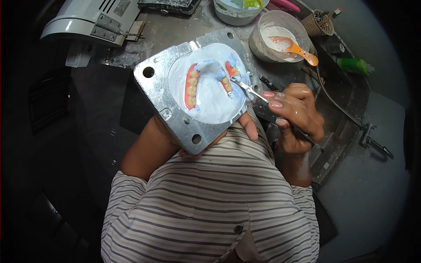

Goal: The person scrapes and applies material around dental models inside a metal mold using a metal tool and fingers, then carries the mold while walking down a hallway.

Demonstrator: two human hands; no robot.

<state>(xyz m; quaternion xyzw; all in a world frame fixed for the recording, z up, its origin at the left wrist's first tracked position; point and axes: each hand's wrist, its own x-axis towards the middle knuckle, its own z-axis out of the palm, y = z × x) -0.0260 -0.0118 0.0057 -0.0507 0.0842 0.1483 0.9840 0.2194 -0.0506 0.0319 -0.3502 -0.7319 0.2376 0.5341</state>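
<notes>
Grey, powder-dusted tabletop (171,30) stretches across the upper part of the head view, with a white machine (85,19) at its left end and deep shadow along the far left. A translucent plastic bowl (263,48) stands at the upper right; it contains white powdery material (280,31), and an orange spoon (302,53) lies in it with the handle over the rim. Just beside it, a second bowl (234,17), cut off by the top edge, has a light green tool (253,3) in it. Farther right, a perforated beige cup (315,25) holds slender tools, and a green bottle (353,65) lies on its side.

Before the person's striped shirt (206,193), the left hand (249,126) supports a square metal dental flask (153,92) from below, its fingers mostly hidden underneath and one finger jutting past the right edge. White plaster (215,109) fills the round cavity, with two rows of denture teeth in pink base set into it, the left row (191,87) longer, and pale blue smears around them. Pinched between the right hand's (300,116) fingers, a thin metal spatula (252,90) reaches to the right row (226,83).
</notes>
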